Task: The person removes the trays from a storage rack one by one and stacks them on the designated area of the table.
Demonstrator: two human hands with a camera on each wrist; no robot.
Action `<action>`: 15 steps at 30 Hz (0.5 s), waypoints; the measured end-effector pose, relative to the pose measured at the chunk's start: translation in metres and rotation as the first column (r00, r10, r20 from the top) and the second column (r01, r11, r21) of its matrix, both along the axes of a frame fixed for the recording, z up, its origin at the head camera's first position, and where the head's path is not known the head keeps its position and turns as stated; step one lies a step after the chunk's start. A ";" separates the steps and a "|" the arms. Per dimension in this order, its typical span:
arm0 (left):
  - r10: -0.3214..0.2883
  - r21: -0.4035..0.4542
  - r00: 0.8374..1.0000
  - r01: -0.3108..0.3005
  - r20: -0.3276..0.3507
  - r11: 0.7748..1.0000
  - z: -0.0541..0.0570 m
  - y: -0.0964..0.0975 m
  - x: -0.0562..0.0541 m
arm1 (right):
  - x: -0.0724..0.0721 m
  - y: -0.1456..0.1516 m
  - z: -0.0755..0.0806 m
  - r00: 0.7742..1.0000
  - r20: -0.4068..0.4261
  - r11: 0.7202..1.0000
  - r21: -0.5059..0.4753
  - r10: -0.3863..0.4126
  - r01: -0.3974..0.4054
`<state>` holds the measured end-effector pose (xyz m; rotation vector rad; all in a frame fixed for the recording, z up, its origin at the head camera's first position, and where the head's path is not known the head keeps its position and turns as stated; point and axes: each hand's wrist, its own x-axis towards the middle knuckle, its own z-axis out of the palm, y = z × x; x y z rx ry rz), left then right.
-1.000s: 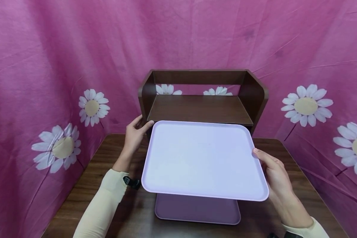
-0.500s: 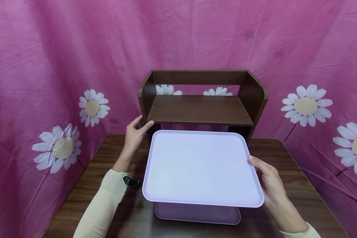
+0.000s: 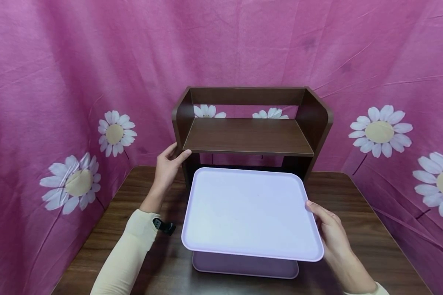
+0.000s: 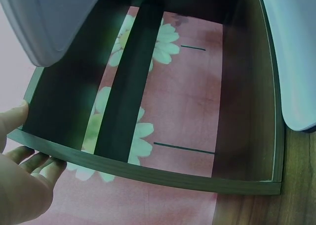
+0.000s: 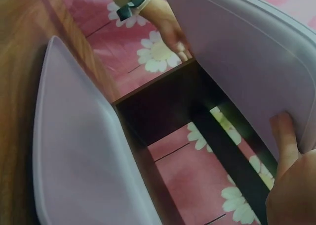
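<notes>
A pale lilac rectangular tray (image 3: 251,213) is held up in front of the dark brown wooden shelf (image 3: 251,135). My right hand (image 3: 334,233) grips it by its right edge, thumb on the upper face; the right wrist view shows fingers (image 5: 284,136) against its underside. At the shelf's left side panel my left hand (image 3: 166,168) holds on, thumb at the front edge near the middle board and fingers round the outside, as the left wrist view also shows (image 4: 29,185). Below the raised tray, a second lilac tray (image 3: 245,265) lies on the table, mostly covered in the head view.
The shelf stands on a brown wood-grain table (image 3: 369,229); its lower opening (image 4: 182,96) has a dark crossbar (image 4: 128,86) at the back. A pink curtain (image 3: 243,45) with large white daisies hangs behind and on both sides. A black strap (image 3: 164,226) circles the left wrist.
My right hand has lowered the raised tray toward me and slightly left, uncovering the shelf's lower opening and hiding more of the second tray. My left hand has stayed on the side panel.
</notes>
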<state>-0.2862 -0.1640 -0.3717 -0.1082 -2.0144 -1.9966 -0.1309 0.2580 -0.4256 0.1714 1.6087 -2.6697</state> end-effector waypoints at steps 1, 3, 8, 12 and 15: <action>-0.001 -0.001 1.000 0.001 0.004 1.000 0.000 0.000 0.000 | 0.000 0.000 -0.002 1.000 0.001 1.000 -0.003 0.003 -0.003; -0.001 -0.003 1.000 0.001 0.008 1.000 0.000 0.000 0.001 | 0.000 0.000 -0.006 1.000 0.003 1.000 -0.004 0.006 -0.006; -0.009 0.000 1.000 0.009 0.007 1.000 0.000 -0.001 0.000 | -0.001 0.001 -0.016 1.000 0.014 1.000 -0.005 0.010 -0.010; -0.009 -0.003 1.000 0.009 0.009 1.000 0.000 -0.001 0.000 | 0.000 0.001 -0.021 0.999 0.041 1.000 0.004 -0.001 0.000; -0.002 -0.014 1.000 0.002 0.011 1.000 0.001 -0.001 0.000 | 0.000 0.001 -0.024 0.998 0.067 1.000 0.020 -0.016 0.014</action>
